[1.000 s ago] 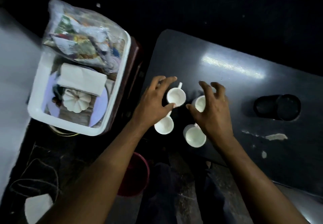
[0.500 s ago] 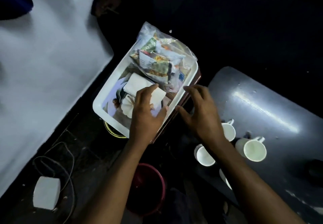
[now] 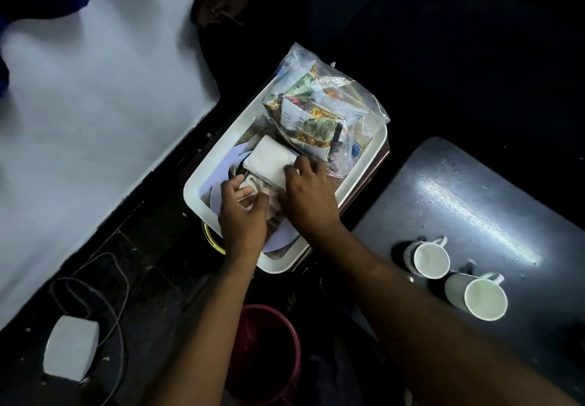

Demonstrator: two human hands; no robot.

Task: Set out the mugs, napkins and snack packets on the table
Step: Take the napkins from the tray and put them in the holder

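A white tray [image 3: 202, 181] left of the dark table [image 3: 474, 190] holds a folded stack of white napkins [image 3: 269, 160] and a clear bag of snack packets [image 3: 319, 114]. My right hand [image 3: 308, 198] is in the tray, its fingers curled over the napkin stack's near right edge. My left hand [image 3: 242, 215] is beside it, thumb and fingers pinched on a small white item [image 3: 245, 191] just below the stack. Two white mugs [image 3: 431, 260] [image 3: 484, 298] stand upright on the table's near left part. My right forearm hides the table edge below them.
A lilac plate [image 3: 221, 165] lies under the things in the tray. A red bucket [image 3: 269, 336] sits on the dark floor below the tray. A white box with a cable [image 3: 71, 347] lies at the lower left. A pale surface [image 3: 95, 114] fills the left side.
Both hands left the mugs on the table and went left into the tray. My right hand now lies on the napkin stack and my left hand has dropped lower onto the white item.
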